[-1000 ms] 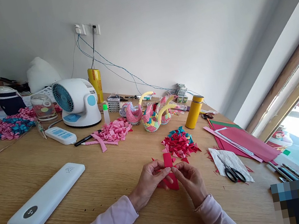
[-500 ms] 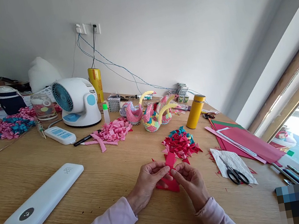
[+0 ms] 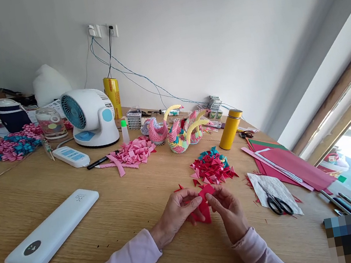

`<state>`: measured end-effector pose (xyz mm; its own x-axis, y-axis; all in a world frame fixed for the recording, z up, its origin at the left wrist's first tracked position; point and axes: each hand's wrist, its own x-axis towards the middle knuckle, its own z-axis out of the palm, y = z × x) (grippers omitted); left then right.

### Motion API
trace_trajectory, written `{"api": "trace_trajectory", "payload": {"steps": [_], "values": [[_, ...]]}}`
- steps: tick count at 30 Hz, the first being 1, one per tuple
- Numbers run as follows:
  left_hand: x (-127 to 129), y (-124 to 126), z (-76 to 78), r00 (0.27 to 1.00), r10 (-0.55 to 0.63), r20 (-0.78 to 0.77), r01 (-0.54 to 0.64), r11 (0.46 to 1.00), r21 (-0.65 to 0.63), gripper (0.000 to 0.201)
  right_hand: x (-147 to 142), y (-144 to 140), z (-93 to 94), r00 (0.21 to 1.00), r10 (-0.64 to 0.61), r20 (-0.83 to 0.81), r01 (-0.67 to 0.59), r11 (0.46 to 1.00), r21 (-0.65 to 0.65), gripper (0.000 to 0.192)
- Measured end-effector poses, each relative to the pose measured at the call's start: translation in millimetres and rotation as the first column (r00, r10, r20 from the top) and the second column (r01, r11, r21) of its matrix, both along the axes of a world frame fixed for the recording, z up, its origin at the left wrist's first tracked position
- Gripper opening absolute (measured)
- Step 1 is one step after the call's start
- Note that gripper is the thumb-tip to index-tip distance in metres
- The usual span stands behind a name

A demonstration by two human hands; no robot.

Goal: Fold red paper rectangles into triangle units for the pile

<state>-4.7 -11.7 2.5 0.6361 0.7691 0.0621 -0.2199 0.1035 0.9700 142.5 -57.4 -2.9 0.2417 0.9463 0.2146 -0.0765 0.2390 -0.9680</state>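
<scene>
Between both hands I see a small red paper strip [image 3: 207,190], pinched at its two sides above the table. My left hand [image 3: 180,210] is closed, thumb and fingers on the strip's left edge. My right hand [image 3: 227,207] grips the other side between thumb and fingers. Under them lies more red paper [image 3: 205,213], partly covered by the fingers. Just beyond is a heap of folded paper triangles [image 3: 212,168] in red, pink and teal. To the right, black-handled scissors [image 3: 279,204] rest on a white tissue [image 3: 260,183].
Paper swans [image 3: 181,137] and a yellow flask [image 3: 230,130] stand farther back. Pink folded pieces [image 3: 136,151] lie near a white fan [image 3: 91,117]. A power bank [image 3: 53,230] is at left. Red paper sheets [image 3: 298,164] and several pens [image 3: 346,203] lie at right.
The red strip has turned from upright to slanting right, and my right thumb now presses on its front. Both hands stay in nearly the same place.
</scene>
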Motion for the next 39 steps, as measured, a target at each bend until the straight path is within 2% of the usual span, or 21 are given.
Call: {"api": "trace_trajectory", "payload": {"steps": [5,8,12,17,21,26,32,35,39], "values": [[0,3,-1.7,1.000,-0.001,-0.030,0.003,0.999,0.053,0.032,2,0,-4.1,0.988,0.105,-0.114,-0.105,0.994,0.002,0.024],[0,4,-0.8,0.998,0.013,-0.058,-0.009,0.997,0.071,0.033,4,0,-9.7,0.986,0.101,-0.136,-0.103,0.995,-0.011,0.022],[-1,4,1.1,0.997,0.023,-0.070,-0.016,0.995,0.096,0.034,6,0,-12.1,0.992,0.086,-0.094,-0.085,0.996,0.017,0.014],[-2,5,1.2,0.997,0.036,-0.071,-0.031,0.997,0.071,0.029,8,1,-9.8,0.992,0.122,0.001,-0.122,0.991,0.044,0.011],[-2,6,-0.3,0.997,0.041,-0.072,-0.040,0.999,0.024,0.030,11,1,-9.4,0.977,0.210,-0.027,-0.210,0.978,-0.010,0.012],[-1,8,-2.2,0.998,0.010,-0.068,-0.009,1.000,0.017,0.032,10,0,-6.1,0.968,0.246,-0.050,-0.247,0.968,-0.035,0.014],[-2,9,-1.6,0.993,0.005,-0.115,0.009,0.992,0.126,0.031,10,-1,-3.7,0.960,0.274,-0.058,-0.277,0.960,-0.042,0.010],[-3,9,-1.7,0.990,0.041,-0.137,-0.013,0.981,0.196,0.031,13,-1,-2.9,0.955,0.287,-0.078,-0.291,0.956,-0.035,0.016],[-3,8,-2.0,0.984,0.098,-0.147,-0.051,0.954,0.295,0.029,12,-1,-2.5,0.985,0.169,0.046,-0.167,0.985,-0.043,0.021]]}}
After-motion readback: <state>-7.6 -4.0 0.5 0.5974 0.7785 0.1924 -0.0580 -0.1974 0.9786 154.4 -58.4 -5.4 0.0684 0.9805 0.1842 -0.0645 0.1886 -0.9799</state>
